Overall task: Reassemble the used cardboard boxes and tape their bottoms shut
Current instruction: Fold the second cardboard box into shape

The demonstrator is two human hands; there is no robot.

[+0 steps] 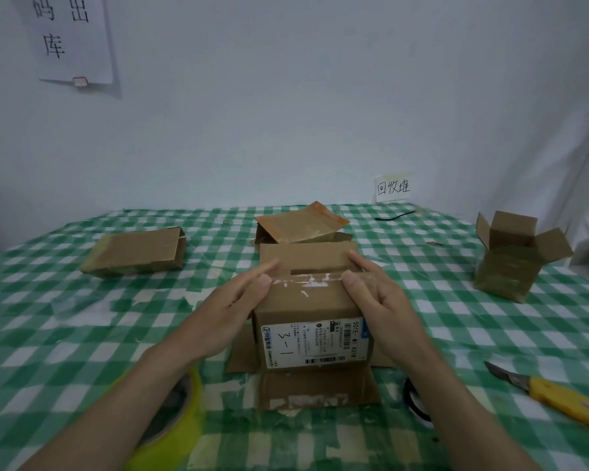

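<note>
Box in work: a cardboard box stands upside down in the middle of the green-checked tablecloth, its open-end flaps splayed flat on the cloth around its base; a white shipping label marked "3-1" faces the camera.
Top face: the two upper flaps are folded closed and meet at a seam with torn tape residue along it.
Left hand: fingers straight, pressed flat on the box's upper left edge, fingertips on the far flap; it grasps nothing.
Right hand: fingers straight, laid on the upper right edge, thumb near the seam; it grasps nothing either.
Tape: a yellow tape roll lies on the cloth under the left forearm.
Knife: a yellow utility knife, blade out, lies at the right, apart from the box.
Other boxes: a flattened box at the left; a flattened, tape-covered box just behind the box in work; a small assembled box, flaps open upward, at the far right.
Wall: a small paper label and a larger paper sign, both handwritten.
Also there: a black ring beside the right forearm.
</note>
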